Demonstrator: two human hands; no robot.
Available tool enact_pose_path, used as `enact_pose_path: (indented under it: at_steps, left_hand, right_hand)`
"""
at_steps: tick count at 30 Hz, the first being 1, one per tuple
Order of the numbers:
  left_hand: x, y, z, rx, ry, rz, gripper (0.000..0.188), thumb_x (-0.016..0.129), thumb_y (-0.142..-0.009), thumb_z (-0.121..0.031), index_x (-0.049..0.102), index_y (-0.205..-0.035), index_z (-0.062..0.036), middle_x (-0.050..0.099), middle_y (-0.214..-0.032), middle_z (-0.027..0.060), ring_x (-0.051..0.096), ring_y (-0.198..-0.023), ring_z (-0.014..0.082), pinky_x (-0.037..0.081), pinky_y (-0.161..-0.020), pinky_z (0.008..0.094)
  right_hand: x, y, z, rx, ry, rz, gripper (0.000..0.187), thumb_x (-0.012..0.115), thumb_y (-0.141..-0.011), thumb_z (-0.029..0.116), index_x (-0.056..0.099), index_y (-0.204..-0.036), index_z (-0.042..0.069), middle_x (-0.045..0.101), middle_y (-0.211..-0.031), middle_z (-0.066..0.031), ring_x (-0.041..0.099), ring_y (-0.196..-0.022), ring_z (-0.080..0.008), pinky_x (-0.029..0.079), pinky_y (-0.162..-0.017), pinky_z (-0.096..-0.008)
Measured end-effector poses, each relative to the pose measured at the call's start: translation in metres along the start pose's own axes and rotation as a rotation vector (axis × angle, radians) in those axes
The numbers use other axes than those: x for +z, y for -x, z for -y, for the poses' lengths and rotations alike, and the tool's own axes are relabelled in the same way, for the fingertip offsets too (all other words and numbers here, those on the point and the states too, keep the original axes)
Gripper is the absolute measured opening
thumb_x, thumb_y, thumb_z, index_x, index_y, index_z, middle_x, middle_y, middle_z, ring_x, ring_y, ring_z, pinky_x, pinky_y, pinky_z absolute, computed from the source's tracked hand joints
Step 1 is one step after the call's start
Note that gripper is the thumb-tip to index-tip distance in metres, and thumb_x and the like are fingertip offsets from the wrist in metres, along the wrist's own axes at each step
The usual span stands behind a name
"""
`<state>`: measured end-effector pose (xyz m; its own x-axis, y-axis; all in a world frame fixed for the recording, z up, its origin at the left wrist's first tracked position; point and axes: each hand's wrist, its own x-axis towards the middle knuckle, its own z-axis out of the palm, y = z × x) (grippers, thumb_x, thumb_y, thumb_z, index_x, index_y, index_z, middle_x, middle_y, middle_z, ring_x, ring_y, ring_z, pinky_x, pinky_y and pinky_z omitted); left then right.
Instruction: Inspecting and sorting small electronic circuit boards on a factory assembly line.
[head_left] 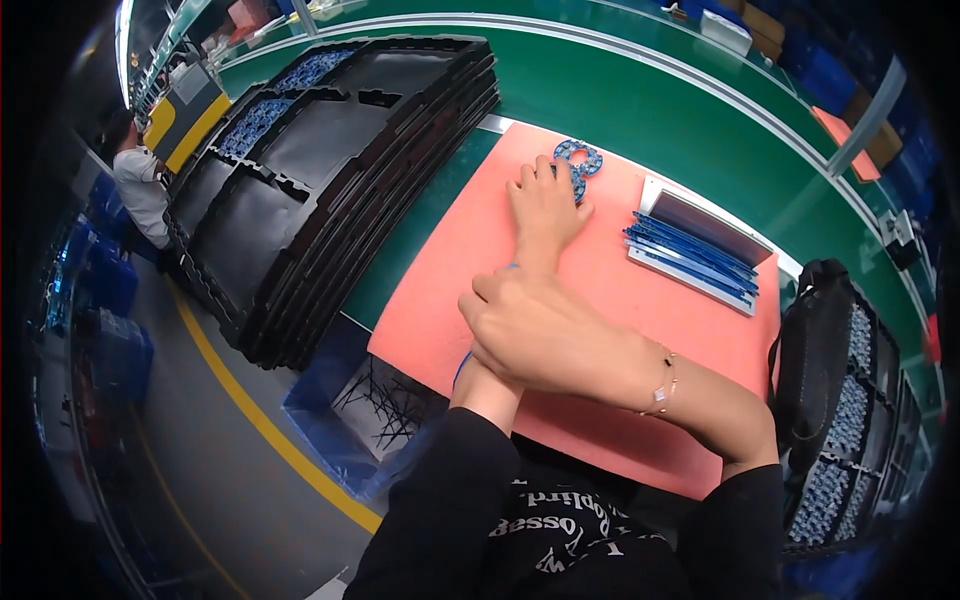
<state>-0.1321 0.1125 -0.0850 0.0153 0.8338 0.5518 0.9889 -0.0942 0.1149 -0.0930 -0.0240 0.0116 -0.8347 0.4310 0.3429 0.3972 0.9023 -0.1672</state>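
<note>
My left hand (pixel 545 212) reaches forward and lies flat on the pink mat (pixel 610 300), fingertips on a small cluster of blue ring-shaped parts (pixel 580 160). My right hand (pixel 530 328) crosses over and is closed around my left wrist, where a thin blue strap (pixel 465 362) shows just below the fingers. How the strap is fastened is hidden under the hand. A thin bracelet sits on my right wrist.
A tall stack of black moulded trays (pixel 330 180) fills the left, some holding blue parts. A white tray of blue strips (pixel 700 252) lies to the right, by a black bag (pixel 815 335) and more filled trays (pixel 850 420). Green conveyor (pixel 640 95) behind; blue bin (pixel 385 400) below; another person (pixel 140 185) far left.
</note>
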Motion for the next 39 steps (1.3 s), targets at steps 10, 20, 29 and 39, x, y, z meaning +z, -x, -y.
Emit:
enact_pose_path:
  at_steps: [10,20,29,39]
  left_hand:
    - [0.002,0.003,0.004,-0.011,0.034,-0.025,0.052,0.062,-0.064,-0.042,0.055,-0.104,-0.0093,0.051,-0.098,0.0085,0.05,-0.089,0.0245,0.04,-0.068,0.0408]
    - [0.001,0.004,0.003,-0.018,0.03,-0.046,0.048,0.061,-0.065,-0.041,0.056,-0.1,-0.0091,0.053,-0.095,0.0084,0.051,-0.086,0.0241,0.04,-0.066,0.0398]
    - [0.002,0.006,0.005,-0.015,0.035,-0.061,0.047,0.061,-0.065,-0.041,0.057,-0.099,-0.0089,0.053,-0.092,0.0083,0.051,-0.084,0.0241,0.04,-0.066,0.0388]
    - [0.001,0.005,0.002,-0.016,0.048,-0.069,0.047,0.061,-0.064,-0.04,0.058,-0.099,-0.0088,0.053,-0.093,0.0082,0.051,-0.085,0.024,0.041,-0.067,0.0388]
  right_hand:
    - [0.025,-0.008,0.016,0.071,0.287,0.072,0.016,0.053,-0.07,0.017,0.061,-0.069,0.004,0.059,-0.069,-0.0074,0.057,-0.069,-0.0192,0.038,-0.065,-0.0317]
    - [0.024,-0.004,0.028,0.176,0.339,-0.025,0.013,0.055,-0.069,0.014,0.056,-0.071,0.002,0.057,-0.067,-0.0094,0.056,-0.065,-0.0213,0.04,-0.058,-0.0326]
    - [0.022,0.001,0.029,0.116,0.2,-0.114,0.013,0.055,-0.068,0.014,0.054,-0.069,0.002,0.055,-0.067,-0.0096,0.055,-0.064,-0.0217,0.041,-0.059,-0.0333]
    - [0.027,0.005,0.023,0.097,0.094,-0.22,0.014,0.054,-0.069,0.014,0.054,-0.07,0.0,0.054,-0.067,-0.0105,0.055,-0.066,-0.0234,0.042,-0.061,-0.0333]
